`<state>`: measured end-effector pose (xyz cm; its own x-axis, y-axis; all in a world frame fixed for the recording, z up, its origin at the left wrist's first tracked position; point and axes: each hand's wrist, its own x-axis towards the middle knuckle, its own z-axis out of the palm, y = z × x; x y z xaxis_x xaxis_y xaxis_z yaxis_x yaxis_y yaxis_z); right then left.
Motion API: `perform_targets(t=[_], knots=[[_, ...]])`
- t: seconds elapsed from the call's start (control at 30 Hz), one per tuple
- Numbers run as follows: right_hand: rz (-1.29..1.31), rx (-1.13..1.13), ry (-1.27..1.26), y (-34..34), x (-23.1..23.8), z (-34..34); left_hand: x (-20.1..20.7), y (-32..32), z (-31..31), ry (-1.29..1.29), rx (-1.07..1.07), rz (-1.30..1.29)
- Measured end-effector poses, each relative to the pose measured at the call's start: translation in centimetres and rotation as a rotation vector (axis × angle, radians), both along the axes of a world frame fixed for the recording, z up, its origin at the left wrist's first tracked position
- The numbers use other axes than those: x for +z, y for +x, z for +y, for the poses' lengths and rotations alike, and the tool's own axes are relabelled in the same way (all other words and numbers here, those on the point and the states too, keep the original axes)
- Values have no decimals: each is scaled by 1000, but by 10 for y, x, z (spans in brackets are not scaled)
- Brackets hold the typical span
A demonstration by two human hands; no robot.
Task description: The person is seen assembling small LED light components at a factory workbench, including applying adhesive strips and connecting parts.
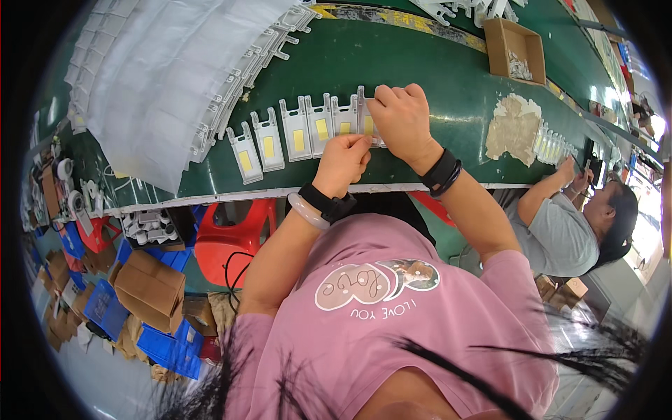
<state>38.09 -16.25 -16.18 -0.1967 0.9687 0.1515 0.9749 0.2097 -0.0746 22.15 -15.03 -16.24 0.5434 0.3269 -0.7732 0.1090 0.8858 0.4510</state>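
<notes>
Several white plastic housings (296,133), each with a yellow rectangle on its face and prongs at its upper end, lie in a row on the green table (308,66). Over the right end of the row, both hands meet at the last white plastic housing (367,115). My right hand (404,120) is closed at its right side, the fingers curled and hiding part of it. My left hand (342,166) is closed in a pinch at the housing's lower end; what lies between the fingertips is hidden.
Large stacks of similar parts under translucent sheets (175,63) fill the table's left. A cardboard box (514,52) with small white pieces stands at the back right, beyond a torn paper patch (514,129). A co-worker (560,224) sits at right. A red stool (234,241) is below the table edge.
</notes>
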Motion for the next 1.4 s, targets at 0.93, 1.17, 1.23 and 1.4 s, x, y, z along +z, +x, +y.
perform_targets(t=[0.93, 1.17, 1.23, 1.4], knots=[[366, -232, -39, -12, 3, -34, 19, -33, 10, 205, -12, 74], [552, -102, 75, -29, 41, -35, 16, -39, 13, 115, 104, 75], [459, -44, 87, -34, 38, -36, 15, -39, 13, 109, 113, 75], [272, 11, 69, -44, 30, -34, 13, -39, 13, 80, 139, 93]])
